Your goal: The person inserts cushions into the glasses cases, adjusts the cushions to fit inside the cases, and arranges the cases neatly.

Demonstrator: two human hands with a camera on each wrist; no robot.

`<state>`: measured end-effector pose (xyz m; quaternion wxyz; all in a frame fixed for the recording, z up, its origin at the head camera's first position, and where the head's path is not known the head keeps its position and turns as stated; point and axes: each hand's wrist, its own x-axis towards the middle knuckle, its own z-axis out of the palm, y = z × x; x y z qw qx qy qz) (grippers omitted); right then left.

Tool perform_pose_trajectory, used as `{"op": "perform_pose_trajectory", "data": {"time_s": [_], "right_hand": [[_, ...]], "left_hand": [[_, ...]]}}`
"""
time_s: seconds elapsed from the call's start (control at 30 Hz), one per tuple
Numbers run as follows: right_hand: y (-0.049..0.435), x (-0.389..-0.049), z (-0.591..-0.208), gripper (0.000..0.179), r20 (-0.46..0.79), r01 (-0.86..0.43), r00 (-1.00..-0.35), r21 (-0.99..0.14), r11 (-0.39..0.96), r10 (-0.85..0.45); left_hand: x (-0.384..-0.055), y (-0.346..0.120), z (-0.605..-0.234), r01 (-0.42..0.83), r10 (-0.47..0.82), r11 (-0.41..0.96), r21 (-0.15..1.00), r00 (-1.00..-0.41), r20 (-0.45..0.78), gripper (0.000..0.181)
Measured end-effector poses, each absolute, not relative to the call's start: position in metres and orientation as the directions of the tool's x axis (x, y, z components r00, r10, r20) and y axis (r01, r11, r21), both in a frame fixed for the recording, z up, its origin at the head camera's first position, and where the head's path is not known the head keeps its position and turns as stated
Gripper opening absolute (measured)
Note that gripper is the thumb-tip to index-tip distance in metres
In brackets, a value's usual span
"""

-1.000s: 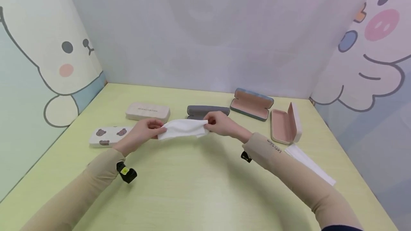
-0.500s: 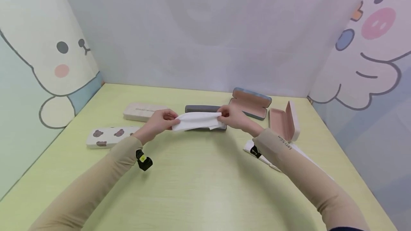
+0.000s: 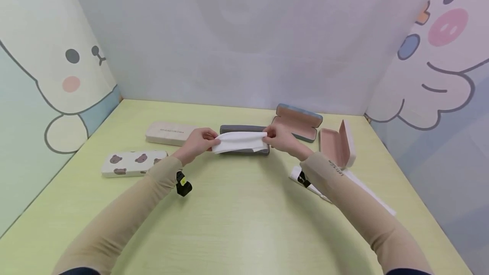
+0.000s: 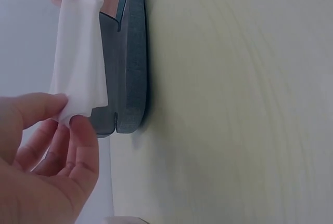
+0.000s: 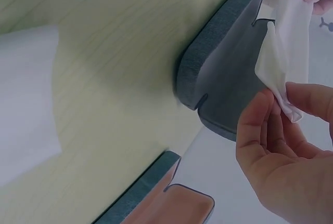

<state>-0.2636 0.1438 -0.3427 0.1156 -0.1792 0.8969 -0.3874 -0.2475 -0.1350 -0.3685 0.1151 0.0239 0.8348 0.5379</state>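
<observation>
1. Two hands at work, yours: left hand (image 3: 196, 142) and right hand (image 3: 284, 140), raised toward the far half of the pale yellow table (image 3: 237, 220), one white cloth (image 3: 240, 141) stretched between them.
2. Left grip: thumb and fingertips together, pinching one end of the cloth. Remaining fingers curled in.
3. Right grip: thumb and fingertips clamped on the opposite end; your right wrist view shows a loose fold hanging beside the pinch.
4. Cloth position: middle of the head view, nearly level, long and narrow, overlapping the dark grey case (image 4: 136, 57). That case's lid is up. Whether cloth and case touch, you cannot tell.
5. Right of your right hand, farther back: blue case (image 3: 303, 118), lid raised, pink lining. Nearer, just beside it: pale pink case (image 3: 347, 143), also with lid raised.
6. Left side: pale lettered case (image 3: 170, 133), closed, behind and left of your left hand; bear-print case (image 3: 133, 164), closed, nearer your left forearm.
7. More white cloth (image 3: 368, 192) lies on the table at right. White shows on both sides of your right sleeve (image 3: 355, 211); one piece or two, you cannot tell.
8. Small black cameras sit at your wrists, left (image 3: 183, 185) and right.
</observation>
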Motion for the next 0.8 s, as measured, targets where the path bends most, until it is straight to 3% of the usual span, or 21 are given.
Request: {"op": "perform_pose_trajectory", "data": {"time_s": [0.47, 0.8], "right_hand": [[0.146, -0.269, -0.364, 0.021, 0.007, -0.262, -0.936, -0.68, 0.685, -0.352], [0.143, -0.267, -0.373, 0.023, -0.017, -0.149, -0.976, -0.672, 0.725, -0.217]], "left_hand": [[-0.259, -0.12, -0.378, -0.113, 0.083, 0.405, 0.907, -0.984, -0.16, 0.023], [-0.263, -0.111, -0.385, -0.097, -0.031, 0.533, 0.84, -0.995, -0.095, 0.023]]}}
